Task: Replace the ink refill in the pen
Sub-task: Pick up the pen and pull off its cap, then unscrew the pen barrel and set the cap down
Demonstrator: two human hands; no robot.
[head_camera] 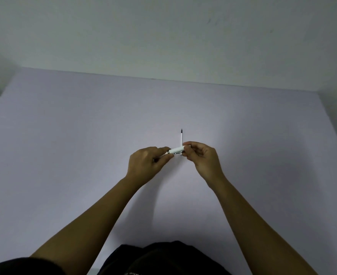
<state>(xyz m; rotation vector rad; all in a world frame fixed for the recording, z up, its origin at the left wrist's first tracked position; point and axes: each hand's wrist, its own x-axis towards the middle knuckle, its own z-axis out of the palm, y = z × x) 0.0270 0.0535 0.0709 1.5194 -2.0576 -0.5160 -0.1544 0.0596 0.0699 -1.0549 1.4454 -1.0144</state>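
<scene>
Both hands, left hand (147, 163) & right hand (201, 155), pinch the white pen (176, 150) above the table (64, 155); 1 refill (181, 138) lies behind (partly hidden). Risk: twisting w/ loose grip drops parts, maybe onto refill.

A pale lilac table (84, 155) meets a plain off-white wall (163, 32), dimly lit, with darker corners.

Both hands (147, 163) (203, 157) grip a white pen (176, 150) above a refill (181, 138).

White pen (176, 150), black-tipped white refill (181, 138), lilac table (84, 135)
</scene>
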